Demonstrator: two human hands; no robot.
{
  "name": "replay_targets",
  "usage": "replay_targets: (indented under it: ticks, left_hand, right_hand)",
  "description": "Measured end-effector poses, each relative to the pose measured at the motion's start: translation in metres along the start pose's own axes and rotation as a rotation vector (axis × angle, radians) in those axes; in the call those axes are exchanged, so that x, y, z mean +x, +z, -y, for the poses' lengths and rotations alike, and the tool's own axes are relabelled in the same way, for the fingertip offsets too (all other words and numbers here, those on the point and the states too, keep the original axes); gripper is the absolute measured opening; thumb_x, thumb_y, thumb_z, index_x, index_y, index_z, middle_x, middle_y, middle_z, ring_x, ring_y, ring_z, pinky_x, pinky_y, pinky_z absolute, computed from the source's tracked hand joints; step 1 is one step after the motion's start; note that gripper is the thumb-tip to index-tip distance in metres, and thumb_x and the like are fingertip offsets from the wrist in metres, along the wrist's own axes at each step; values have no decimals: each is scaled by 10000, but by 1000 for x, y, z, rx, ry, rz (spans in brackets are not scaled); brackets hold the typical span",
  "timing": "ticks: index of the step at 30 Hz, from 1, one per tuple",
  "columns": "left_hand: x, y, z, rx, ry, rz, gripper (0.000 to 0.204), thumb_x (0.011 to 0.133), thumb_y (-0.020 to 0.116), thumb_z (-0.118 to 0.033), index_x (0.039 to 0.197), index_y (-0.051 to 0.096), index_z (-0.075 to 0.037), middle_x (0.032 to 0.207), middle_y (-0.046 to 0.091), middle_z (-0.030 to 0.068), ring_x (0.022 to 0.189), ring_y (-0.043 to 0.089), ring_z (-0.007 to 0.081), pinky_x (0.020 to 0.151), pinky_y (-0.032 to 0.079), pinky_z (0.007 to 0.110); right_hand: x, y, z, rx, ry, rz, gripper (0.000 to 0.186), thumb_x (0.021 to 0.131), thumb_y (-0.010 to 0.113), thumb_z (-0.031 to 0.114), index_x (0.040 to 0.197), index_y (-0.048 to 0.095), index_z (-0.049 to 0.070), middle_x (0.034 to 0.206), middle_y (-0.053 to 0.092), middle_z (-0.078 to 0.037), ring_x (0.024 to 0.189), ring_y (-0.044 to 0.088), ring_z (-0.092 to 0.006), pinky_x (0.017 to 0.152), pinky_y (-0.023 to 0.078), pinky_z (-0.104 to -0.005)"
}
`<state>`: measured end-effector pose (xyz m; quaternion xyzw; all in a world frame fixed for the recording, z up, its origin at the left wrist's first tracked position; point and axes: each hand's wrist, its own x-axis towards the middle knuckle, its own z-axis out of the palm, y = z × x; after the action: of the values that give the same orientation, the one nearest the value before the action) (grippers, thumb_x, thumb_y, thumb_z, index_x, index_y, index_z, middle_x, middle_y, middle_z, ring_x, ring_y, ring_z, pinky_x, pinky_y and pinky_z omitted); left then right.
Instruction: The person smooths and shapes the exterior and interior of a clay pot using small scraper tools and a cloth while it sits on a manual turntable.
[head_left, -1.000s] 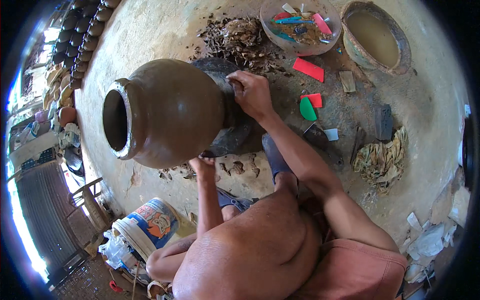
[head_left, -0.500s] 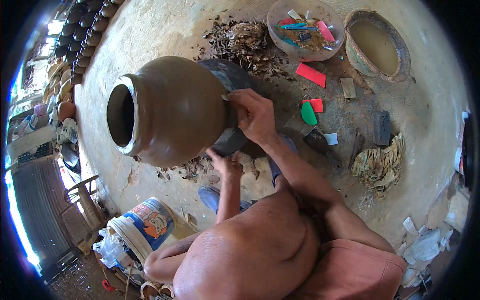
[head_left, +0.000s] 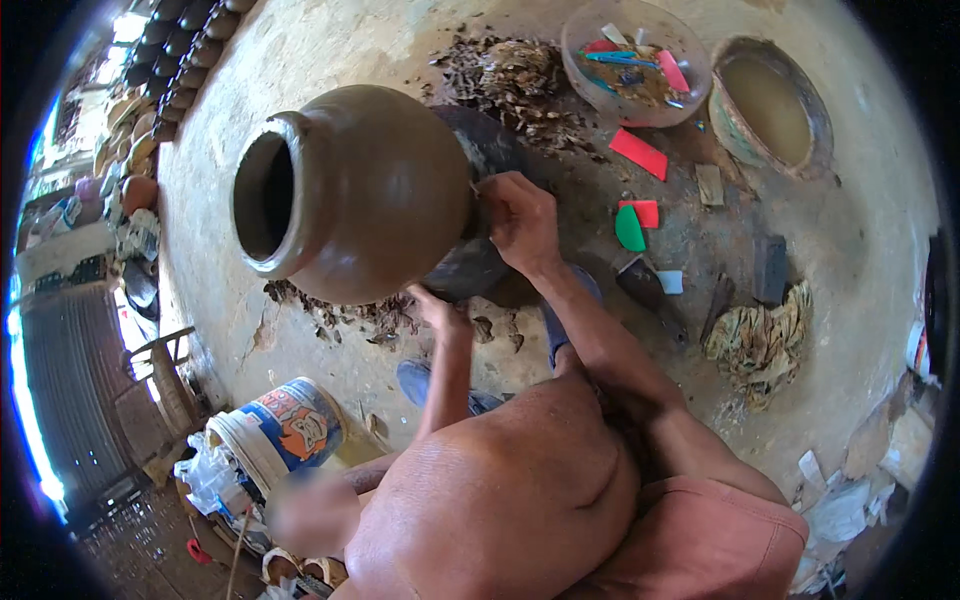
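A: The pot has slid up and to the right in the picture since a moment ago. Its mouth sat at the left edge before. Now it is more in the middle, in the upper left part.

B: Where are the hands?

A: The right hand is on the pot's bottom end, just right of the middle of the picture. Its fingers are curled together against the clay. I cannot tell if they pinch a small tool. The left hand has come up under the pot and touches its lower side. The pot hides its fingers, so I cannot tell if they are spread or closed.

B: How does the pot lie?

A: It is tipped on its side. The dark round mouth points to the left. Its bottom rests by a dark round base on the floor.

B: What else is there?

A: Dry clay bits lie at the top. A clear bowl with coloured scrapers is at the upper right, and a bowl of muddy water is just beside it. A red card and a green piece lie right of the hand. A rag is at the right. A white bucket stands at the lower left.
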<state>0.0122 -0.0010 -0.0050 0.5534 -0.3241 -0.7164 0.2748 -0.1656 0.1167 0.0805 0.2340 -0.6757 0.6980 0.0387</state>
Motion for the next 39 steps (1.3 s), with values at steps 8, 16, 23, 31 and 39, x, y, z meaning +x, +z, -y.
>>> replay_targets:
  ticks: [8,16,23,31,39]
  left_hand:
    - [19,-35,-46,153,-197,157,766,954,548,-691,1463,431,-131,1389,547,104,1230,575,296,958,532,440]
    - [-37,-21,28,321,-426,414,881,914,539,-766,1461,412,-88,1327,553,154,1085,605,300,791,560,450]
    - [27,-35,-47,179,-122,131,745,957,498,-728,1392,498,-124,1296,571,120,1045,597,244,863,547,403]
    - [-54,4,1,234,-496,283,841,918,555,-751,1375,433,-55,1205,586,149,972,644,298,766,570,425]
    - [5,-19,-42,208,-219,-27,784,968,504,-693,1575,280,-249,1548,352,124,1352,442,339,1048,431,511]
  right_hand:
    - [-11,9,-21,-42,49,13,251,763,576,-102,955,653,40,824,575,-149,696,602,-373,644,484,-435]
    - [-20,15,-41,26,146,26,156,795,592,-67,933,636,-9,838,638,-162,753,666,-318,679,502,-358]
    - [-13,11,-36,-60,176,65,171,757,567,-87,901,607,-5,837,631,-199,806,655,-393,711,503,-418]
    - [-16,3,-50,-19,230,33,210,714,579,-58,913,602,7,846,627,-206,843,647,-427,724,492,-466]
    - [-18,15,-46,-40,220,27,245,684,619,-47,918,614,26,892,655,-212,894,656,-441,745,498,-497]
